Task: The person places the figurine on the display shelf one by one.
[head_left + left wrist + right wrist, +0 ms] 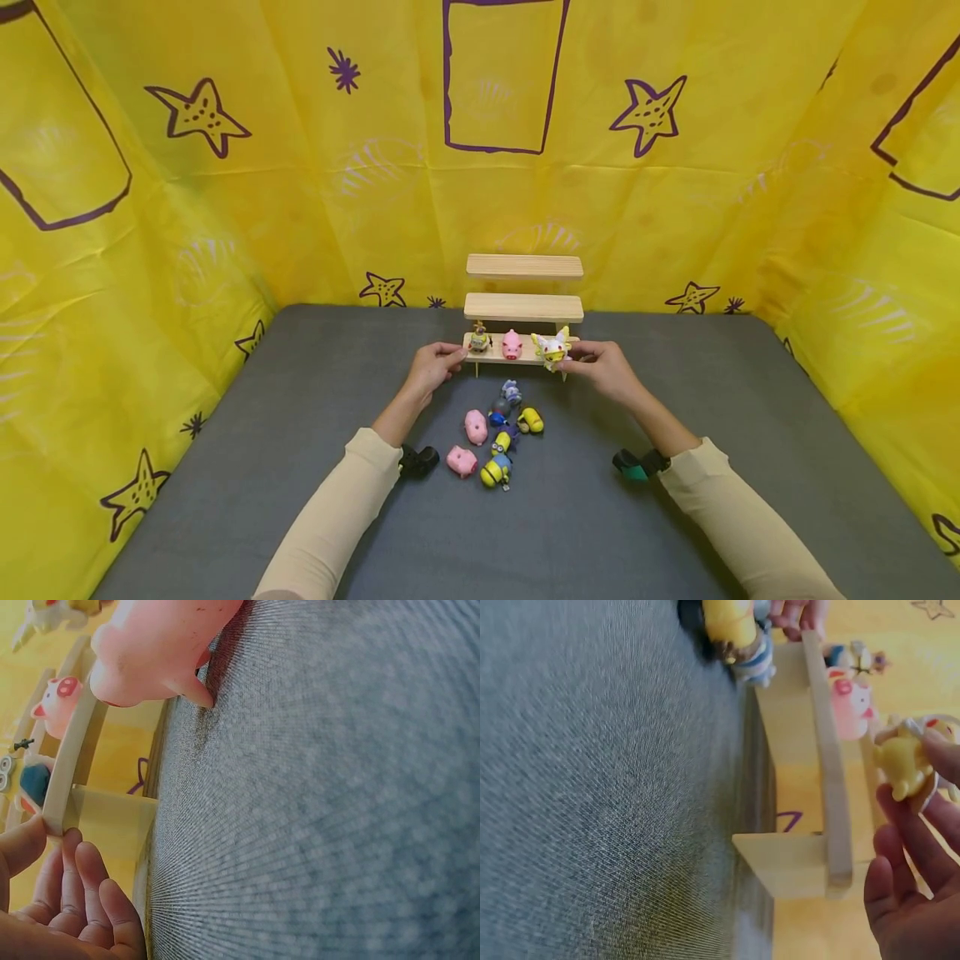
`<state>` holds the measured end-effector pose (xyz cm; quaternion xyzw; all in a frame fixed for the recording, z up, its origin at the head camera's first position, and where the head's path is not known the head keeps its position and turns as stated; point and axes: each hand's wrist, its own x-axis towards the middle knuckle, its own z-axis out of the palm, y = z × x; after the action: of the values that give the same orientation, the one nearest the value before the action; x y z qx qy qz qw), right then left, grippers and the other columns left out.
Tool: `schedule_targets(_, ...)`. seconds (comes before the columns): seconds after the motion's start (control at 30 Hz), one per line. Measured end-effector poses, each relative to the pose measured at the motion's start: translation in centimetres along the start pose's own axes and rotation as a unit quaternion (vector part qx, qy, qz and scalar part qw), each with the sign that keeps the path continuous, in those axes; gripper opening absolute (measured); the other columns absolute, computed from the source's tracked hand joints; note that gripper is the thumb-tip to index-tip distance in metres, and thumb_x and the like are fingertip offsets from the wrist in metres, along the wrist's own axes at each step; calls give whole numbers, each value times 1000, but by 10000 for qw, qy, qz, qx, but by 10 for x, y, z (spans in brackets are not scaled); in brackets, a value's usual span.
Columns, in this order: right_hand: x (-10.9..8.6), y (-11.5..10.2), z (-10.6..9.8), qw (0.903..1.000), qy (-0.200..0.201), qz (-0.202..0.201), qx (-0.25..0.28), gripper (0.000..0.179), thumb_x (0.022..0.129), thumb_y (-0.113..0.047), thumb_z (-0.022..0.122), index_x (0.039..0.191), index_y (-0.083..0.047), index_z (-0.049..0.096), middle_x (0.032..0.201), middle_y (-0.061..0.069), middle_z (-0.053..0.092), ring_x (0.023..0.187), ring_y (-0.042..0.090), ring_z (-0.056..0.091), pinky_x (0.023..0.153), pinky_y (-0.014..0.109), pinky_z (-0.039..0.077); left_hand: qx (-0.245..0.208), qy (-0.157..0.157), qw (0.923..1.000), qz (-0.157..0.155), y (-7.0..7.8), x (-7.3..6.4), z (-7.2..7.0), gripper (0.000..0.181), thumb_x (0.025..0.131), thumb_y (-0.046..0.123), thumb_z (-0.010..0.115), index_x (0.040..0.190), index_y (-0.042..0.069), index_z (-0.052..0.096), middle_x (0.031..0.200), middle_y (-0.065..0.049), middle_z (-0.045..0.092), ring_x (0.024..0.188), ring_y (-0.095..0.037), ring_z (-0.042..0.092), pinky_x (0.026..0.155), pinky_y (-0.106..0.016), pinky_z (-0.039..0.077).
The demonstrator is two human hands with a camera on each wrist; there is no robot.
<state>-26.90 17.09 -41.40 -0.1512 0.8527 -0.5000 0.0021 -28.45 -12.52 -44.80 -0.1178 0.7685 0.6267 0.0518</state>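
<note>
My left hand (435, 369) pinches the left end of the lowest step of a three-tier wooden display stand (523, 307), thumb against one face and fingers against the other. My right hand (606, 372) holds a yellow-and-white eared figurine (553, 347) at that step's right end; in the right wrist view the figurine (901, 761) sits between thumb and fingers, its underside apart from the board. On the same step stand a pink pig figurine (512, 344) in the middle and a small minion figurine (479, 340) at the left.
In front of the stand lie two pink pigs (476, 427), several yellow minion figurines (495, 472) and a grey-blue figurine (511, 392) on the grey cloth (300, 500). A yellow patterned curtain (360, 217) rises behind the stand and along both sides.
</note>
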Motion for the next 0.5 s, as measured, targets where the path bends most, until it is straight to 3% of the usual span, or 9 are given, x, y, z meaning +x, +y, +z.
schedule_targets(0.17,13,11,2,9992,340,16,-194,31,83,-17,78,106,2,72,96,19,71,78,15,58,66,23,47,44,4,10000,33,0,-2,0,29,92,23,68,114,3,68,102,-11,71,78,-12,63,75,-29,50)
schedule_targets(0.5,30,14,14,9929,939,-133,-712,35,81,-17,80,109,3,72,100,22,68,89,30,55,74,31,40,56,5,10000,82,0,-1,1,29,92,21,68,114,2,68,99,-9,72,77,-11,64,72,-27,50)
